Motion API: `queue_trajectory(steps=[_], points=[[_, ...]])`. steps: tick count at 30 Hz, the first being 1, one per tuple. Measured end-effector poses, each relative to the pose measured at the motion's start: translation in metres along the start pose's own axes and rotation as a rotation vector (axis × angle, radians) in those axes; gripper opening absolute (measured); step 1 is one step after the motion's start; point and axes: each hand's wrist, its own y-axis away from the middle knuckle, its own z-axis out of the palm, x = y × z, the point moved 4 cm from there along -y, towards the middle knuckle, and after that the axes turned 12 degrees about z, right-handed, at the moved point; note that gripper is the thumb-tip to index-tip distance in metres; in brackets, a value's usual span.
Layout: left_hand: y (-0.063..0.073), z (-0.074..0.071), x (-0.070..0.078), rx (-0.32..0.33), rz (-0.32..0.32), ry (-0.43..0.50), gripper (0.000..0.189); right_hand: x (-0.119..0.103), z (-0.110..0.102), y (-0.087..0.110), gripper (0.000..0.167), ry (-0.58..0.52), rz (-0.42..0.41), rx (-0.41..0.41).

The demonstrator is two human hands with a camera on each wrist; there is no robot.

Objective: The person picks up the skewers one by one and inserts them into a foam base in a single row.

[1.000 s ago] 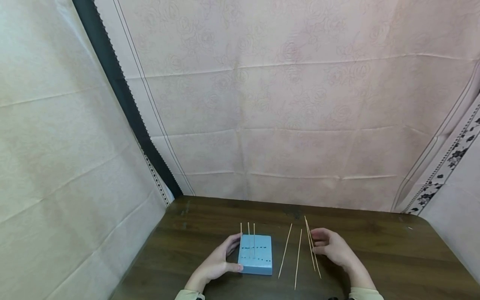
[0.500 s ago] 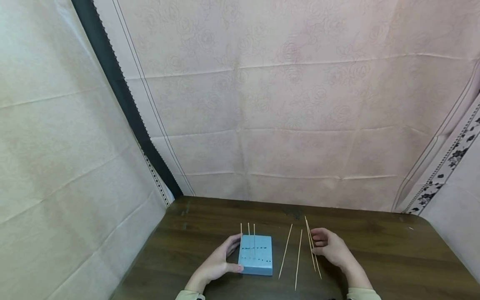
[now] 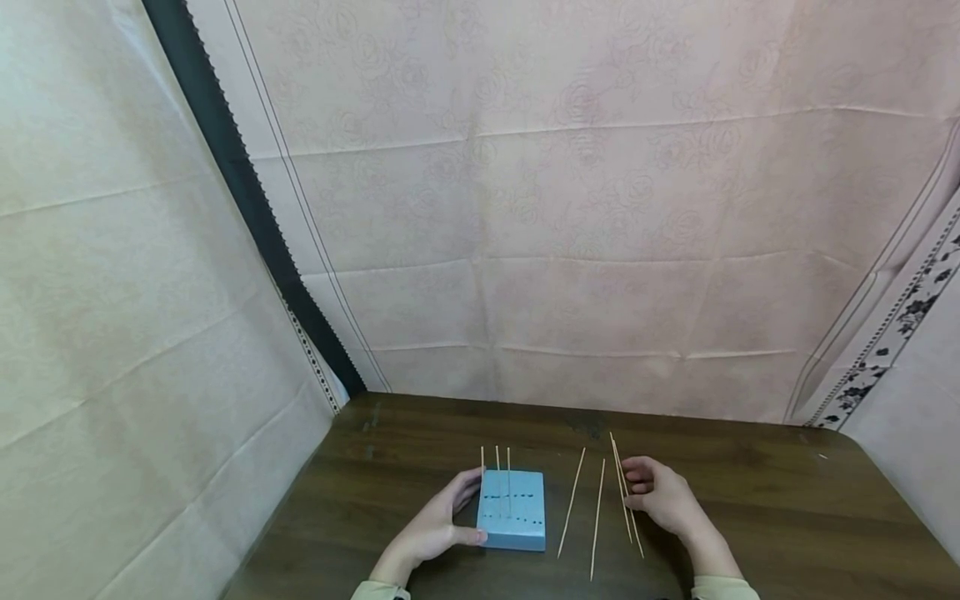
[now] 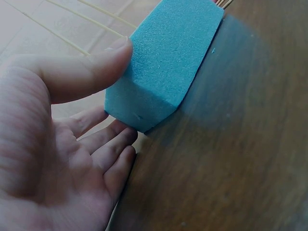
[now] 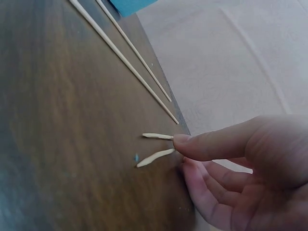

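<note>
My left hand [image 3: 435,525] holds a light blue foam block [image 3: 517,535] by its left side, thumb at the near corner. In the left wrist view the thumb presses the block's face [image 4: 168,53] while the fingers curve behind it. Rows of dark holes mark its top, and three thin wooden skewers [image 3: 508,467] stand upright in it. To the right, my right hand [image 3: 667,500] is at a pair of skewers [image 3: 624,492], its thumb and index tips right at them. In the right wrist view the thumb [image 5: 192,144] overlaps the skewer ends [image 5: 156,156]; whether they are pinched I cannot tell.
Two more skewers [image 3: 572,502] lie apart on the dark wooden table [image 3: 420,433], between the block and my right hand. Pale patterned cloth [image 3: 600,250] hangs behind the table's far edge, with more cloth [image 3: 112,333] at the left.
My right forearm has shifted very slightly left. Both hands keep their places at the block and the skewers.
</note>
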Motion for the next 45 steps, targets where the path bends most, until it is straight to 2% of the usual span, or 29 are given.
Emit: queue_trajectory(steps=[14, 45], points=[[-0.0009, 0.0004, -0.0027, -0.007, 0.003, 0.014, 0.095, 0.0031, -0.0022, -0.0017, 0.053, 0.028, 0.018, 0.017], [-0.0001, -0.0004, -0.0039, -0.005, 0.008, -0.004, 0.094, 0.0049, -0.0035, -0.0018, 0.062, 0.022, 0.032, 0.052]])
